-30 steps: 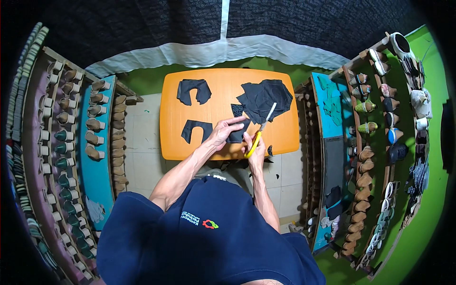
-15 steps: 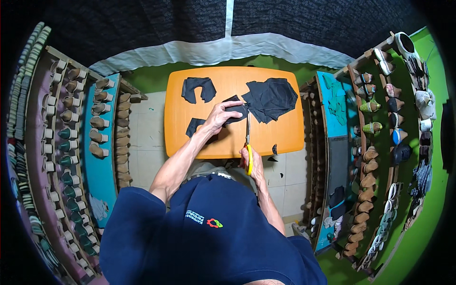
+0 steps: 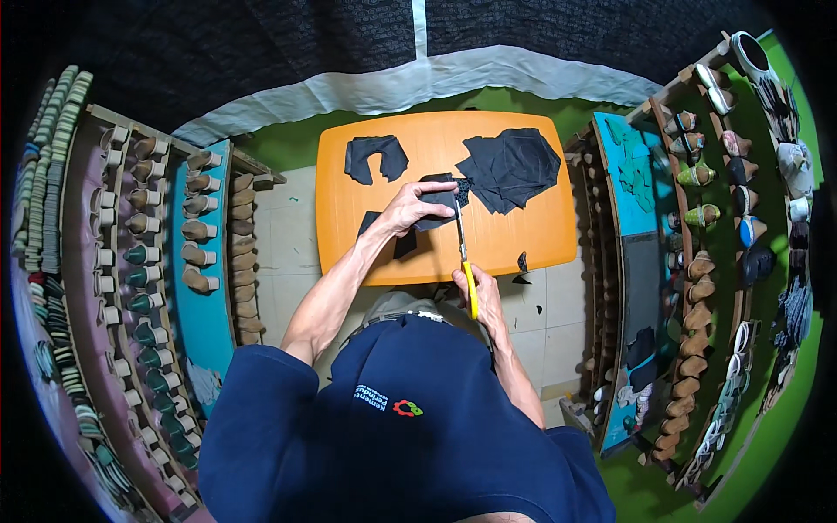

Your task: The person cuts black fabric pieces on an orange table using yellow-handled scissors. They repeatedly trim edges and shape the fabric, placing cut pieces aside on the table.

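My left hand (image 3: pixel 413 207) pinches a small flat black piece of fabric or leather (image 3: pixel 435 221) above the middle of the table. A textured dark strip (image 3: pixel 463 188) shows past its fingertips. Wrapped round the yellow handles of a pair of scissors (image 3: pixel 471 283), my right hand (image 3: pixel 486 303) is at the table's near edge. The metal blades point away from me and meet the right edge of the black piece. Whether they are closed I cannot make out.
On the orange table (image 3: pixel 510 248) lie a curved black cutout (image 3: pixel 359 159), a heap of black pieces (image 3: pixel 520 170) and dark pieces by my left wrist. Shelves with shoe lasts (image 3: pixel 199 228) stand left; racks of shoes (image 3: pixel 697 216) stand right. Scraps (image 3: pixel 521 279) lie near the table's near right edge.
The whole view has shifted slightly. The textured strip shows more clearly beside my left fingertips. Both hands keep their holds, with the scissors still at the black piece's edge.
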A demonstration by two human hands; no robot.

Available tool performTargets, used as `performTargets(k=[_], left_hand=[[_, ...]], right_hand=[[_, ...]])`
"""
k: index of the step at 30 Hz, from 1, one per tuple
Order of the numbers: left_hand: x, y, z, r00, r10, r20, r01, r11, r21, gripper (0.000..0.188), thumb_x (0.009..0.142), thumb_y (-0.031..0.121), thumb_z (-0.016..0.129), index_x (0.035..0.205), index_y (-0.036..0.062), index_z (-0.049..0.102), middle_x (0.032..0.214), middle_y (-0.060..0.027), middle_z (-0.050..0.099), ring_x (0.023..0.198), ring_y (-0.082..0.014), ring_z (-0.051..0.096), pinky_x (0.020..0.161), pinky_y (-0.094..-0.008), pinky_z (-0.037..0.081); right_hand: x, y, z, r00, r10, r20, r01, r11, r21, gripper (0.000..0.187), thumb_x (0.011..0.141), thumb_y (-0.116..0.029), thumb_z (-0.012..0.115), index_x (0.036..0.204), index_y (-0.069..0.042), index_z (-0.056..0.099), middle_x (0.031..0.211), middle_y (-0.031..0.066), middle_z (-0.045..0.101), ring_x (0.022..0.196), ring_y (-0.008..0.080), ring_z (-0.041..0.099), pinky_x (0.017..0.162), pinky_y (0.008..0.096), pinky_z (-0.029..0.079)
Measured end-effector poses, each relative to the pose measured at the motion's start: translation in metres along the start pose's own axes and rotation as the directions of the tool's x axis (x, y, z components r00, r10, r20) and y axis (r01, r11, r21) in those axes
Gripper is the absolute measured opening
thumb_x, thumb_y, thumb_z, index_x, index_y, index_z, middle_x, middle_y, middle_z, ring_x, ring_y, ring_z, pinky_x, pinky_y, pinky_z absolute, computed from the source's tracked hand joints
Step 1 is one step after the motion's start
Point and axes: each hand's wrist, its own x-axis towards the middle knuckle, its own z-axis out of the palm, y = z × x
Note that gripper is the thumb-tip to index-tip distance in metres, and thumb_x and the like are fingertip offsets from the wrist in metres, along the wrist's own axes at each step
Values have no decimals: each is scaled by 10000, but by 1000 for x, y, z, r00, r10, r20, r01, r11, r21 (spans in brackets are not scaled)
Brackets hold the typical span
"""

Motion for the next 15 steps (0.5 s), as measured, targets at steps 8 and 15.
performTargets(k=[8, 15], left_hand=[[1, -2, 5, 999, -37, 25, 35, 998, 49, 642, 735, 55, 851, 1339, 67, 632, 1229, -45, 675, 1020, -137, 641, 929, -293, 518], [0, 0, 7, 999, -30, 35, 28, 998, 65, 654, 744, 70, 848, 1355, 67, 616, 1281, -50, 654, 1066, -140, 629, 951, -295, 508]], right_hand=[[0, 3, -4, 1000, -1, -15, 1, 1000, -7, 543, 852, -542, 747, 846, -23, 586, 654, 1, 463, 611, 124, 420, 558, 309, 369], [-2, -4, -5, 999, 19, -37, -20, 999, -26, 554, 834, -558, 760, 818, -29, 595, 641, -10, 442, 608, 113, 394, 549, 312, 344]])
